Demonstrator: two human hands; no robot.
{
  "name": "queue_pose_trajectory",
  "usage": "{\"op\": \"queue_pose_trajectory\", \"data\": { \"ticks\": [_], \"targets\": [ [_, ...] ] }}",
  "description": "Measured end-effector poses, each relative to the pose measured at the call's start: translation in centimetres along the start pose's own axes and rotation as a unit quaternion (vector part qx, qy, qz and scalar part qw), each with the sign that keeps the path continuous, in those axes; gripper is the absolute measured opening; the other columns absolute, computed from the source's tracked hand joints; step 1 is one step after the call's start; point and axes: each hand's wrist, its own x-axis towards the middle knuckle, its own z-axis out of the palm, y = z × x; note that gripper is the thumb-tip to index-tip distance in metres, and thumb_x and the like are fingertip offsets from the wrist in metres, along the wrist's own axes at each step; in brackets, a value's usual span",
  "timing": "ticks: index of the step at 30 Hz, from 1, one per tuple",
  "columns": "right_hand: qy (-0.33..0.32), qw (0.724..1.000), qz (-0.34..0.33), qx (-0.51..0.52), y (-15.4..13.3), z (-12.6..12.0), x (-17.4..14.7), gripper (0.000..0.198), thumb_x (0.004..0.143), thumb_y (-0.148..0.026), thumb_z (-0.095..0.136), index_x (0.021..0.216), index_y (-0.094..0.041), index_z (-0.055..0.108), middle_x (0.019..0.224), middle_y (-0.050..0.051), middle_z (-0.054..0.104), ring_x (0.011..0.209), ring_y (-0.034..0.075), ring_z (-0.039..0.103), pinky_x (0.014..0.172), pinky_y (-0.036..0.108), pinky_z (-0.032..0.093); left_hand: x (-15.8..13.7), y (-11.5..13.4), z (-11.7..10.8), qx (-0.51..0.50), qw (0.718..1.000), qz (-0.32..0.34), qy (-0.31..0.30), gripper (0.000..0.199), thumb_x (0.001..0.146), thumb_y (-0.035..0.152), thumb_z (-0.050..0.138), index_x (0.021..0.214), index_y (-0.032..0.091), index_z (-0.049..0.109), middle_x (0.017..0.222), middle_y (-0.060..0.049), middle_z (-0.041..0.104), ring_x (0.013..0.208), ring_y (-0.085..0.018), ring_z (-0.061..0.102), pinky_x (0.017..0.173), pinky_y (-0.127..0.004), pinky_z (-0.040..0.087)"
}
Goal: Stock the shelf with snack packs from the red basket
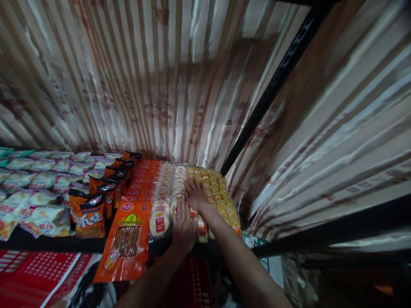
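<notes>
My left hand (pixel 183 224) lies flat, fingers stretched forward, on the front of a row of round white crackers in clear packs (pixel 180 174). Farther back, my right hand (pixel 196 196) rests with fingers spread where that row meets the yellow-wrapped snack packs (pixel 218 188). Both palms face down, and parts of the packs under them are hidden. Left of my left hand stands another row of round cracker packs (pixel 159 218). Beside it are orange flat packets (pixel 126 239) with brown sticks showing through a window; the front one hangs over the shelf edge.
Orange and black snack bags (pixel 88 216) stand in a line farther left, then rows of white snack bags (pixel 48 218). A dark shelf edge (pixel 41 244) runs along the front. A black post (pixel 257 115) rises at the right corner, before pleated printed sheeting (pixel 167 85). Red crates (pixel 28 273) sit below.
</notes>
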Motion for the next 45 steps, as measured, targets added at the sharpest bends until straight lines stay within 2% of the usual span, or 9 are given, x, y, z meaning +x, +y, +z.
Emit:
{"op": "queue_pose_trajectory", "data": {
  "ticks": [10,24,30,35,39,45],
  "targets": [
    [0.009,1.000,-0.027,0.002,0.8,0.5,-0.3,0.057,0.093,-0.046,0.013,0.144,-0.022,0.020,0.152,0.001,0.010,0.139,0.019,-0.002,0.110,0.042,0.000,0.4,-0.3,-0.3,0.000,1.000,-0.009,-0.024,0.054,0.091,0.025,0.032,0.140,0.004,0.023,0.145,-0.017,0.027,0.137,-0.026,0.019,0.109,-0.049,0.022],
    [0.026,0.999,-0.027,0.001,0.2,0.5,-0.8,0.063,0.092,-0.050,0.009,0.143,-0.017,0.023,0.151,0.003,0.013,0.139,0.020,0.001,0.110,0.041,-0.002,0.4,-0.3,0.0,-0.008,1.000,-0.009,-0.024,0.056,0.091,0.025,0.032,0.141,0.004,0.017,0.144,-0.019,0.029,0.136,-0.026,0.020,0.108,-0.049,0.026],
    [-0.006,1.000,-0.008,0.020,0.2,-0.1,-0.5,0.062,0.092,-0.051,0.007,0.142,-0.020,0.025,0.152,0.001,0.007,0.139,0.019,-0.004,0.110,0.041,0.000,0.6,0.1,-0.3,0.030,0.999,-0.012,-0.022,0.054,0.089,0.024,0.036,0.138,0.004,0.027,0.144,-0.019,0.029,0.136,-0.026,0.022,0.108,-0.047,0.026],
    [0.028,0.999,0.003,0.028,-0.2,-0.9,0.1,0.059,0.092,-0.051,0.008,0.141,-0.023,0.029,0.152,0.001,0.002,0.139,0.020,-0.006,0.109,0.042,-0.001,0.6,0.2,-0.5,0.035,0.999,-0.008,-0.032,0.050,0.089,0.024,0.037,0.135,0.006,0.034,0.144,-0.018,0.030,0.136,-0.027,0.022,0.109,-0.048,0.025],
    [0.021,1.000,0.003,0.016,-0.3,-0.7,0.4,0.058,0.093,-0.047,0.012,0.143,-0.021,0.024,0.152,0.005,0.009,0.139,0.019,-0.003,0.109,0.042,-0.003,0.6,0.0,-0.5,0.042,0.998,0.000,-0.039,0.048,0.089,0.023,0.036,0.133,0.004,0.037,0.142,-0.018,0.034,0.136,-0.027,0.022,0.108,-0.049,0.026],
    [0.030,0.999,-0.018,0.016,0.0,-0.1,0.3,0.056,0.093,-0.044,0.016,0.142,-0.019,0.027,0.150,0.006,0.018,0.139,0.019,0.006,0.110,0.041,-0.001,0.6,0.2,-0.5,0.052,0.998,0.005,-0.045,0.048,0.089,0.026,0.036,0.132,0.004,0.039,0.141,-0.019,0.035,0.135,-0.028,0.024,0.107,-0.049,0.028]
  ]
}}
